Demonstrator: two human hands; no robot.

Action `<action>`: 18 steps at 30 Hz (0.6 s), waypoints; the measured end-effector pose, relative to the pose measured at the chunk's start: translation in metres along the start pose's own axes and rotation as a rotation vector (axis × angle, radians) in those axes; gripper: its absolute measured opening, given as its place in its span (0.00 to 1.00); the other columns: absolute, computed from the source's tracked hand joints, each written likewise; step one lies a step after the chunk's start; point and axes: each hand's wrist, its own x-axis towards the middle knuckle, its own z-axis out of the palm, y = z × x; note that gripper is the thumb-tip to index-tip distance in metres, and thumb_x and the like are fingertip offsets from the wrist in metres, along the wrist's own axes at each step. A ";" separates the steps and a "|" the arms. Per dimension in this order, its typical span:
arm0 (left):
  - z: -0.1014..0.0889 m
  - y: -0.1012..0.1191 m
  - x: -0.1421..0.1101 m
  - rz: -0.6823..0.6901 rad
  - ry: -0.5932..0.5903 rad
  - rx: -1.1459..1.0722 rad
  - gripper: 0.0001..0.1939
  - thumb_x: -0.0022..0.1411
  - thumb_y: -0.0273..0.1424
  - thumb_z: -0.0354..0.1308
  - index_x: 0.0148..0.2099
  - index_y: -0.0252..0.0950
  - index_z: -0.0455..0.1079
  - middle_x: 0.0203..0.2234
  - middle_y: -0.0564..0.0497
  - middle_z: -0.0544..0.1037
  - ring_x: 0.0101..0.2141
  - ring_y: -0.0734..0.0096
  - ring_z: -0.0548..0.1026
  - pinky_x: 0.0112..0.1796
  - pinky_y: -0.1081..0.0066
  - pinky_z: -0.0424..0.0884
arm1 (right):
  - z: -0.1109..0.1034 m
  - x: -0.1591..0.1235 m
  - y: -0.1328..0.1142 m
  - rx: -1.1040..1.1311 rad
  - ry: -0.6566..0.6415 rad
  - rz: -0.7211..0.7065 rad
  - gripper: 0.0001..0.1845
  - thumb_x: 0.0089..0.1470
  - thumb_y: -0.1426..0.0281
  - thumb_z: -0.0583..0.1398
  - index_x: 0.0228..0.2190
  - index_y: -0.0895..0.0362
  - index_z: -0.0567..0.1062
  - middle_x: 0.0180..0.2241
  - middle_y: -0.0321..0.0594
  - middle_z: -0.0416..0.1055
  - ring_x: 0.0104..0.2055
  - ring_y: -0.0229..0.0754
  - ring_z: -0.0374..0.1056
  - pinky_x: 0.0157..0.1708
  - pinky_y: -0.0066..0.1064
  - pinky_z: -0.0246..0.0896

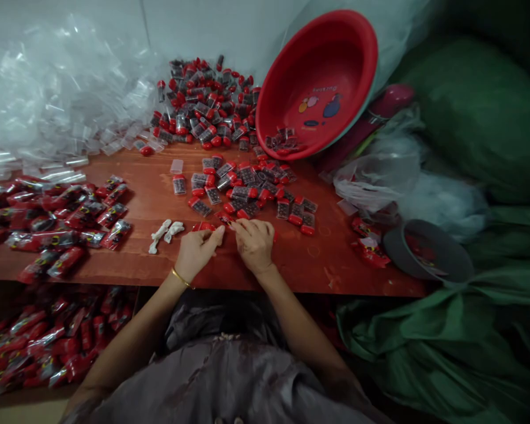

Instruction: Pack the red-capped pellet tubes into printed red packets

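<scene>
My left hand (196, 249) and my right hand (254, 242) rest close together at the near edge of the red-brown table (159, 206). Both have their fingers curled and pinched around a small red-capped item (204, 227) lying between them; what exactly each finger grips is hard to make out. A gold bangle (181, 278) circles my left wrist. Just beyond my fingers lies a loose spread of small clear vials with red caps (247, 188). A bigger heap of the same vials (203, 103) is piled at the back against the wall.
Packed red sachets (57, 221) lie at the left, more below the table (48, 341). Clear plastic bags (39, 100) fill the back left. A red basin (318, 82) leans tilted at the back. A grey bowl (428, 250) and green sacks (468, 118) sit right. White twisted bits (165, 232) lie by my left hand.
</scene>
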 end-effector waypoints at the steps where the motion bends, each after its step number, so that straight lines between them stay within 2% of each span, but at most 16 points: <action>1: 0.004 0.002 0.002 -0.077 -0.054 -0.140 0.23 0.54 0.50 0.55 0.27 0.34 0.74 0.17 0.48 0.75 0.20 0.67 0.73 0.23 0.71 0.65 | -0.006 -0.004 -0.002 0.009 0.029 -0.020 0.12 0.60 0.70 0.54 0.41 0.50 0.76 0.42 0.38 0.76 0.43 0.42 0.64 0.47 0.39 0.45; 2: 0.009 0.004 0.004 -0.141 -0.080 -0.275 0.23 0.51 0.51 0.58 0.29 0.33 0.74 0.19 0.48 0.75 0.20 0.68 0.73 0.21 0.72 0.65 | -0.012 -0.008 -0.005 0.025 0.046 -0.038 0.13 0.60 0.71 0.54 0.41 0.49 0.76 0.43 0.37 0.76 0.44 0.42 0.64 0.48 0.40 0.45; 4: 0.017 0.004 0.009 -0.208 -0.038 -0.455 0.22 0.45 0.49 0.62 0.30 0.33 0.74 0.20 0.50 0.75 0.20 0.70 0.71 0.21 0.73 0.65 | -0.020 -0.014 -0.007 0.099 0.060 -0.037 0.15 0.58 0.73 0.54 0.43 0.49 0.75 0.46 0.39 0.74 0.48 0.43 0.64 0.51 0.41 0.46; 6: 0.022 0.002 0.011 -0.167 0.051 -0.484 0.19 0.44 0.46 0.64 0.28 0.33 0.73 0.19 0.52 0.74 0.19 0.73 0.69 0.22 0.73 0.66 | -0.025 -0.018 -0.008 0.262 0.086 0.063 0.18 0.58 0.73 0.52 0.48 0.52 0.73 0.49 0.43 0.71 0.50 0.44 0.64 0.52 0.41 0.50; 8: 0.024 0.000 0.009 -0.060 0.085 -0.416 0.16 0.47 0.42 0.64 0.27 0.33 0.74 0.19 0.52 0.74 0.21 0.73 0.69 0.26 0.73 0.66 | -0.026 -0.019 -0.007 0.519 0.084 0.245 0.19 0.59 0.70 0.50 0.50 0.55 0.70 0.49 0.46 0.71 0.47 0.43 0.66 0.48 0.38 0.57; 10: 0.023 0.000 0.005 0.045 0.061 -0.320 0.13 0.50 0.40 0.62 0.28 0.34 0.76 0.21 0.52 0.76 0.24 0.71 0.71 0.29 0.73 0.67 | -0.025 -0.018 -0.007 0.774 0.015 0.393 0.17 0.59 0.65 0.49 0.44 0.56 0.73 0.40 0.43 0.74 0.39 0.41 0.69 0.40 0.33 0.62; 12: 0.022 0.001 0.000 0.110 0.041 -0.236 0.12 0.52 0.39 0.61 0.29 0.35 0.77 0.22 0.51 0.77 0.25 0.71 0.72 0.30 0.73 0.67 | -0.023 -0.017 -0.010 0.900 -0.061 0.461 0.16 0.58 0.61 0.51 0.32 0.57 0.74 0.27 0.38 0.73 0.29 0.38 0.67 0.31 0.28 0.61; 15: 0.023 0.003 -0.006 0.135 0.045 -0.194 0.11 0.53 0.39 0.61 0.30 0.36 0.78 0.21 0.52 0.77 0.24 0.71 0.72 0.30 0.73 0.66 | -0.019 -0.019 -0.019 0.854 -0.059 0.513 0.18 0.56 0.60 0.53 0.20 0.56 0.67 0.17 0.31 0.62 0.21 0.34 0.57 0.23 0.25 0.52; 18: 0.029 0.000 -0.008 0.065 0.059 -0.255 0.12 0.50 0.40 0.63 0.28 0.35 0.77 0.19 0.53 0.76 0.23 0.72 0.71 0.29 0.73 0.65 | -0.014 -0.023 -0.027 0.772 -0.013 0.547 0.21 0.58 0.60 0.50 0.16 0.55 0.59 0.15 0.29 0.54 0.19 0.32 0.52 0.21 0.26 0.46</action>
